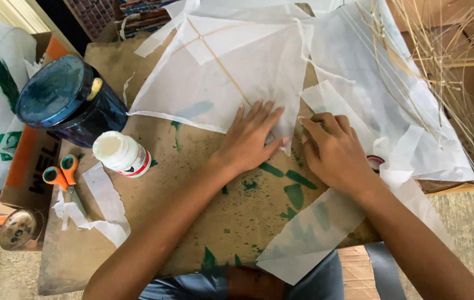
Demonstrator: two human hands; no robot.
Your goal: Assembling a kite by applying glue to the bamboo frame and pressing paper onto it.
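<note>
A brown cardboard sheet (203,183), stained with green paint marks, is seen filling the middle of the frame. On it are laid a white paper kite with thin stick spars (220,72) at upper centre, a white glue bottle (121,154) and orange-handled scissors (65,178) at the left, and white paper strips (103,205) at lower left. A dark blue lidded jar (70,100) is set at its upper left edge, and a long white paper piece (309,233) is draped over its lower right edge.

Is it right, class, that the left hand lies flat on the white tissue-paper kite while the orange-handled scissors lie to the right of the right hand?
Not quite. The head view shows the orange-handled scissors far to the left, beside the white glue bottle. The left hand does lie flat on the white tissue-paper kite, next to the right hand.
</note>
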